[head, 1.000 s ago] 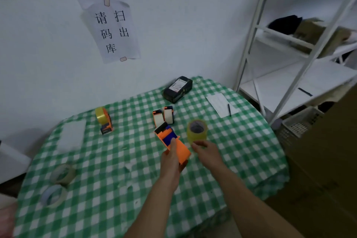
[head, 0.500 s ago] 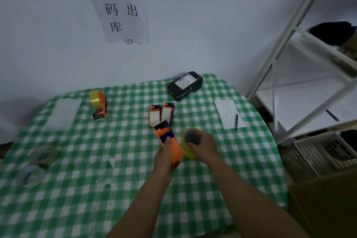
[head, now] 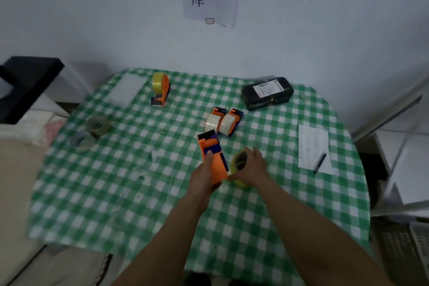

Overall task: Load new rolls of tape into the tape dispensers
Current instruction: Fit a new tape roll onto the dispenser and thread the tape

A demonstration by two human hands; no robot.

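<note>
While gripping the orange dispenser [head: 212, 160] in the left hand [head: 204, 179] over the table [head: 139, 193], clasps the yellow tape roll [head: 240, 165] in the right hand [head: 251, 168], now brought from apart to just beside its open side; probably ready for seating. Beyond, leaves two loaded dispensers [head: 224, 122] lying together

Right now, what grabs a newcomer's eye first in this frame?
The hands, mid-table: the left hand grips an orange dispenser and the right hand holds a yellow roll right beside it. Next comes the green checked cloth, with two loaded dispensers just behind the hands and a black parcel at the far right.
</note>
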